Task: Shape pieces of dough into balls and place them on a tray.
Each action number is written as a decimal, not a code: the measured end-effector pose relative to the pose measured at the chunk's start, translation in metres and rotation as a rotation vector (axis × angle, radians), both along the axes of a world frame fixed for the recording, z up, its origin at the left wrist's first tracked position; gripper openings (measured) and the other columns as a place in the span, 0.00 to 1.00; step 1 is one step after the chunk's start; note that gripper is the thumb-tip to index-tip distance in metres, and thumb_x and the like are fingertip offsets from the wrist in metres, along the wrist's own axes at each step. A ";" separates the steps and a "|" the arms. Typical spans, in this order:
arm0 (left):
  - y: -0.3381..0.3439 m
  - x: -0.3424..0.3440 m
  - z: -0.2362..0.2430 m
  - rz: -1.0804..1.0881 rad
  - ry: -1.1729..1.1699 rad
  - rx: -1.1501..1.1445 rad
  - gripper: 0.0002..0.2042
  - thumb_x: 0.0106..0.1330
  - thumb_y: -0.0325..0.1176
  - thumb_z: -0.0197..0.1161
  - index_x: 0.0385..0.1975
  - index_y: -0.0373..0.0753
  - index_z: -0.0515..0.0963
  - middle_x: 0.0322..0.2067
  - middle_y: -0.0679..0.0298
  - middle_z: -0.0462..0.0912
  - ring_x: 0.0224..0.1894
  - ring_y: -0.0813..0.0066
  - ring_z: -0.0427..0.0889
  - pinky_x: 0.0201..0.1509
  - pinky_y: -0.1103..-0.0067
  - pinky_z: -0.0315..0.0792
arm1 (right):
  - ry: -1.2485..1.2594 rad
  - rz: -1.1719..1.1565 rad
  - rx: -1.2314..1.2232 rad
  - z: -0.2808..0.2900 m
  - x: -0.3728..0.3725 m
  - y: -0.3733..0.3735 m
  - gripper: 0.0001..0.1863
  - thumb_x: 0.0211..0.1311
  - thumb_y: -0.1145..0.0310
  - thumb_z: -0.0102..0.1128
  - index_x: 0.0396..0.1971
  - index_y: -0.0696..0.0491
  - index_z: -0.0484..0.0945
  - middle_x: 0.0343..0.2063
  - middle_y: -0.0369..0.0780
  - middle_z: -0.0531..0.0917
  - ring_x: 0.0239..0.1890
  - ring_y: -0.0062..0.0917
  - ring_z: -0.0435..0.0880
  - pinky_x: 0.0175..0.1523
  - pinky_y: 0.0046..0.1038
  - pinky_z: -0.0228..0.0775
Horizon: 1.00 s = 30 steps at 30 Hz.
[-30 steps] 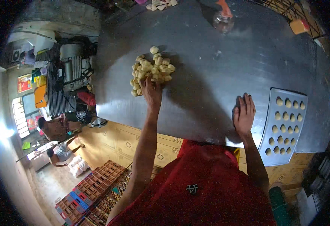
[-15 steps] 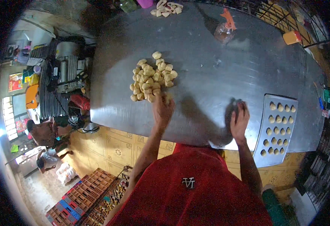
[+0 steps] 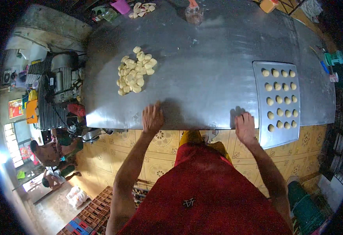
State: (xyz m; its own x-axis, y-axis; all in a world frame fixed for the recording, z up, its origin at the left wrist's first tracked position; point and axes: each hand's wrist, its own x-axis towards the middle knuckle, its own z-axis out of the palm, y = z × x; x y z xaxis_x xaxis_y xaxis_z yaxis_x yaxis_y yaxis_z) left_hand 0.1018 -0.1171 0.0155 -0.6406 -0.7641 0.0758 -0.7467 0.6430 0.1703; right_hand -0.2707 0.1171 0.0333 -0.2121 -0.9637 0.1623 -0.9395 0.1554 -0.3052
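My left hand [image 3: 152,118] is palm down at the near edge of the metal table [image 3: 203,78], its fingers bent in a cupped shape over the surface. Farther right along the same edge, my right hand [image 3: 245,126] is cupped the same way, fingers curled downward. Whatever lies beneath either palm is hidden. Beyond my left hand sits a heap of pale dough pieces [image 3: 134,74], apart from my fingers. A flat metal tray [image 3: 277,135] lies just right of my right hand, overhanging the table edge, with rows of round dough balls [image 3: 278,98] on it.
Along the far side are more flat dough pieces [image 3: 142,9], a pink container [image 3: 120,6], a clear bag with an orange top [image 3: 194,15] and an orange tub [image 3: 268,5]. Machinery [image 3: 59,78] stands left. Two people are at the far left. A green bin [image 3: 306,199] is at lower right.
My left hand has left the dough heap and drawn back to the near edge. My right hand's fingers have curled down. The whole view has shifted, with the tray appearing higher.
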 end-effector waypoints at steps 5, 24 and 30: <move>0.000 -0.056 -0.034 0.204 0.257 0.058 0.24 0.75 0.44 0.63 0.66 0.41 0.74 0.37 0.57 0.82 0.42 0.53 0.81 0.49 0.56 0.71 | 0.081 -0.073 -0.094 -0.018 0.015 -0.069 0.19 0.68 0.73 0.60 0.58 0.54 0.80 0.52 0.52 0.79 0.50 0.49 0.80 0.54 0.52 0.71; -0.040 -0.098 -0.034 0.134 0.185 0.042 0.24 0.76 0.51 0.62 0.66 0.48 0.76 0.45 0.58 0.89 0.46 0.52 0.85 0.55 0.54 0.71 | -0.265 -0.098 -0.060 -0.042 0.001 -0.096 0.27 0.57 0.82 0.62 0.59 0.49 0.80 0.45 0.47 0.80 0.49 0.48 0.80 0.51 0.48 0.70; -0.066 -0.123 -0.038 0.202 0.157 0.017 0.24 0.76 0.54 0.62 0.65 0.49 0.78 0.40 0.63 0.89 0.44 0.59 0.85 0.54 0.60 0.69 | -0.145 -0.202 -0.149 -0.046 -0.003 -0.143 0.25 0.55 0.82 0.63 0.55 0.49 0.82 0.51 0.49 0.80 0.56 0.49 0.79 0.59 0.49 0.70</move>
State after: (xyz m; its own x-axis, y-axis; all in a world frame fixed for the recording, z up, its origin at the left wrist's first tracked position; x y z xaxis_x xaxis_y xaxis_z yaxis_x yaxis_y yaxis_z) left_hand -0.0212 -0.1829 -0.0222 -0.4566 -0.8772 0.1485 -0.8230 0.4798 0.3041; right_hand -0.2739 -0.0255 -0.0125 -0.4287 -0.8673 0.2530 -0.8391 0.2784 -0.4674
